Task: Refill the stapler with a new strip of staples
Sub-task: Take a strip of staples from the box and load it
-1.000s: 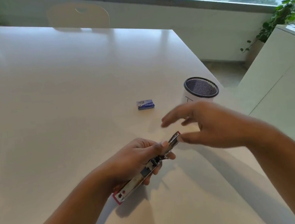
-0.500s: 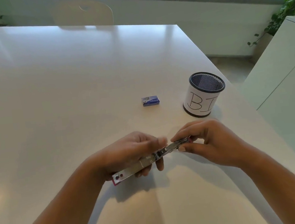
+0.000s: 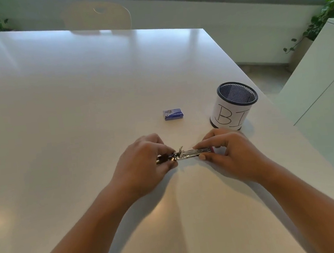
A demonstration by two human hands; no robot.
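Stapler (image 3: pixel 192 153) levelled; left hand (image 3: pixel 143 166), right hand (image 3: pixel 229 154) grip it (cup (image 3: pixel 222 107): "BI").

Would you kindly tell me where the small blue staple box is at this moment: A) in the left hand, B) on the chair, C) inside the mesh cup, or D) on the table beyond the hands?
D: the staple box lies on the table left of the cup, while the left hand and right hand hold only the stapler.
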